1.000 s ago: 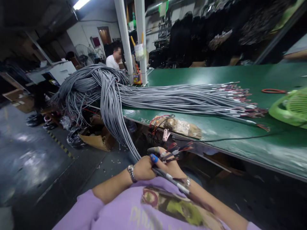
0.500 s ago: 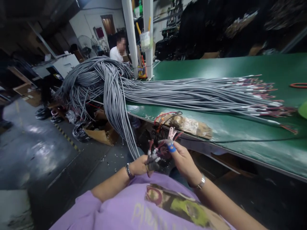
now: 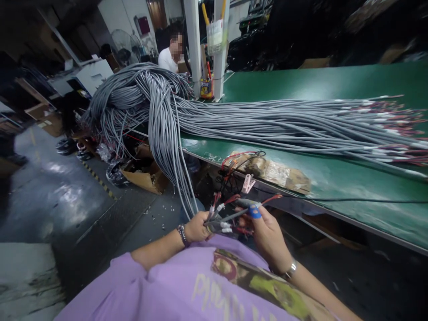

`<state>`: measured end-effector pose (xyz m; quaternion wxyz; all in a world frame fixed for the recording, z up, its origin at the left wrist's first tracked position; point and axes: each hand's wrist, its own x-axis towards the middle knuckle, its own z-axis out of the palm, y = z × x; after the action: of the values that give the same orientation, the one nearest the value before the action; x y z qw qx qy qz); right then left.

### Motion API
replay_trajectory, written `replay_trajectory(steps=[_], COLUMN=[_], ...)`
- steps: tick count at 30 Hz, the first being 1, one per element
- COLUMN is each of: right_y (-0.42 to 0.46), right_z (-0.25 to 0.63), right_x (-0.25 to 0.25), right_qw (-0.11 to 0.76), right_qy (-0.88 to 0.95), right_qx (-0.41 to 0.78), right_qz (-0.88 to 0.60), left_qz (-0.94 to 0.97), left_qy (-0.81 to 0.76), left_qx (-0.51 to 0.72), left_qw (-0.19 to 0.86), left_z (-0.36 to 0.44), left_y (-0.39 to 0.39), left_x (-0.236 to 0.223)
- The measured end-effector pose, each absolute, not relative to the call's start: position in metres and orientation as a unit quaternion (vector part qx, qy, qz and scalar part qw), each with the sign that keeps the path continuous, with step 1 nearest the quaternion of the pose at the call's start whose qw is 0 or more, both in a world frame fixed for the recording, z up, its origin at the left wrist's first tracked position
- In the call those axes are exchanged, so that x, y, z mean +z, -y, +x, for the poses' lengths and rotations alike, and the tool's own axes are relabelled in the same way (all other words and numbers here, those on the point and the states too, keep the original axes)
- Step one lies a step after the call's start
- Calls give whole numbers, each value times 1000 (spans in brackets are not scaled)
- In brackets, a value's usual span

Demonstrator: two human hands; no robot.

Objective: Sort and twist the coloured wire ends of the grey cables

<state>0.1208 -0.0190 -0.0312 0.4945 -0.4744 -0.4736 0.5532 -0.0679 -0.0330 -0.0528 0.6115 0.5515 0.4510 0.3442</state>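
Note:
My left hand [image 3: 198, 226] is closed around the ends of several grey cables [image 3: 186, 191] that hang down from the bench. White bands and reddish wire ends stick out past its fingers. My right hand [image 3: 267, 232], with blue tape [image 3: 254, 211] around a finger, pinches the end of one grey cable, whose thin reddish wires [image 3: 272, 199] point right. Just above that hand is a pale pink clip [image 3: 248, 183] at the bench edge. The large bundle of grey cables [image 3: 261, 122] lies along the bench, its stripped ends to the right.
The green bench [image 3: 351, 183] runs across to the right. On its near edge lies a taped cardboard strip [image 3: 277, 174] with red and black leads. A white post [image 3: 219, 67] carries a pen holder. Behind it sits a person in white [image 3: 168, 59]. A cardboard box [image 3: 143, 178] stands on the floor.
The view has shifted, so the bench appears higher and further right. My right hand has drawn one cable end away from the left hand's bunch, its wires now pointing right.

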Motion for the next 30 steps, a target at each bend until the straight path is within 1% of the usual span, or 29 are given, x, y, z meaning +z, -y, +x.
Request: replay_trajectory(steps=[4,6,8,10,13,16,19,21,26,30], right_y=[23,27,29,29,27,28,30,29,22,20], right_z=[124,124,122,119,118,123,129,131,126,125], right_x=[-35,-33,-32,-33,-40,-44,-37,-29,-15,-15], right_qw=[481,441,400,387,392,416,433,430,440,449], right_qy=[464,487,533,581,632,643,654,671,697,713], right_qx=[594,627,631,596,520,458,413,395,355,337], right_qz=[-448,-419,-397,-398,-420,-451,-462,-456,-441,-421], left_qz=[516,509,513,528,573,640,687,696,716,725], left_qy=[-476,-489,-500,-503,-497,-507,-532,-525,-421,-380], left_qx=[374,374,364,350,317,231,143,141,191,167], left_qw=[607,602,595,588,569,529,474,470,524,550], left_z=[-64,-61,-58,-57,-59,-70,-84,-90,-93,-90], left_y=[29,28,28,29,31,30,30,30,26,21], left_x=[-48,-47,-47,-46,-45,-45,-48,-52,-53,-44])
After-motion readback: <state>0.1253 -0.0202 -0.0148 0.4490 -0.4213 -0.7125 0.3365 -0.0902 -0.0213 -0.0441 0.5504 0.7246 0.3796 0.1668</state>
